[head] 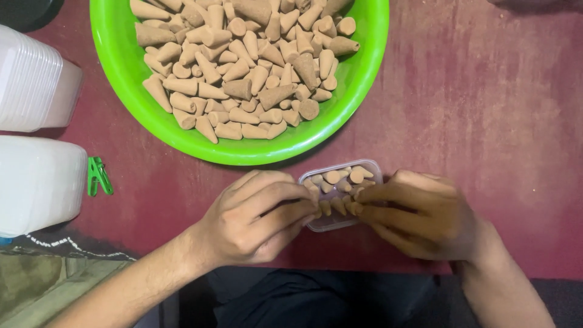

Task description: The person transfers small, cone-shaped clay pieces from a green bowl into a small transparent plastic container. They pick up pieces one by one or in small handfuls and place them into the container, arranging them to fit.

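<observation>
The fingers (pixel 285 209) of the left hand (pixel 252 222) are curling inward and pinching small tan cones (pixel 333 206) at the near edge of a small clear plastic box (pixel 370 167). The fingers (pixel 379 194) of the right hand (pixel 425 212) are meeting them from the right, likewise clenching on the same row of cones, so both hands are grasping cones over the box's near side. The box is sitting on the dark red surface (pixel 486 121), in the middle of the scene and near the person, already holding several cones lying side by side.

Just beyond the box, on the far side, a large bright green bowl (pixel 121 79) is resting on the surface, heaped with many more tan cones (pixel 243 67). At the far left, a stack of white plastic containers (pixel 33 82) is lying on its side, with another white stack (pixel 39 182) nearer. A green clothes peg (pixel 98 176) is lying just beside that nearer stack. Dark cloth (pixel 303 297) is showing at the near edge between the forearms.
</observation>
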